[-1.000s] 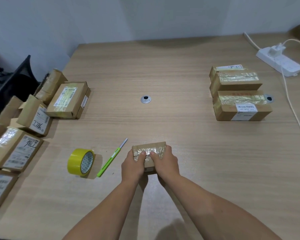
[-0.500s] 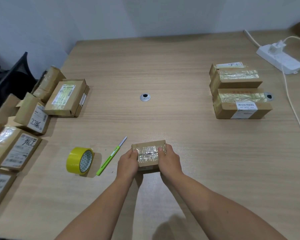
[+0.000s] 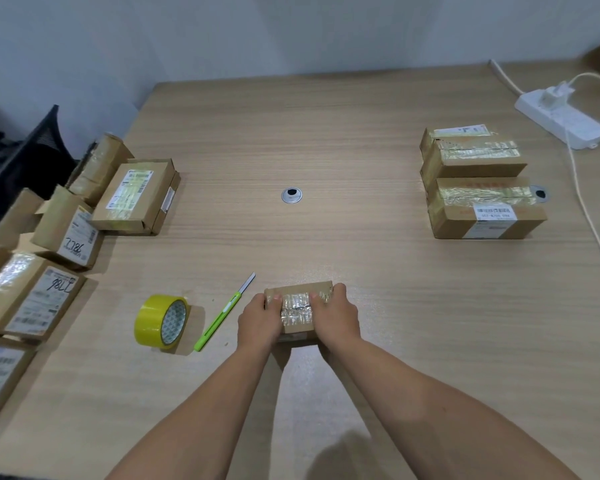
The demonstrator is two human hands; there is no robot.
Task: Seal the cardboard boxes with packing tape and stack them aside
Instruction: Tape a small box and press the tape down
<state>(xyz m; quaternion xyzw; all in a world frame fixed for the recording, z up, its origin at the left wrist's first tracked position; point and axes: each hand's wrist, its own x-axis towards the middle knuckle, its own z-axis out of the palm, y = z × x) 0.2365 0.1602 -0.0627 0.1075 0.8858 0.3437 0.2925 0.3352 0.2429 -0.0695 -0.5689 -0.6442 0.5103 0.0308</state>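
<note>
A small cardboard box (image 3: 296, 308) with shiny tape across its top sits on the wooden table (image 3: 326, 140) near the front edge. My left hand (image 3: 258, 318) grips its left side with the thumb on the tape. My right hand (image 3: 336, 315) grips its right side, thumb on top as well. A yellow roll of packing tape (image 3: 160, 322) stands on edge to the left. Beside it lies a green utility knife (image 3: 224, 315) with its blade out. Taped boxes (image 3: 478, 183) are stacked at the right.
Several loose cardboard boxes (image 3: 136, 197) crowd the table's left edge. A white power strip (image 3: 561, 121) with a cable lies at the far right. A round metal grommet (image 3: 292, 195) sits mid-table. A black chair (image 3: 21, 157) stands off the left side.
My thumbs have slid apart along the tape, from the middle of the box top toward its sides. The box has stayed in place.
</note>
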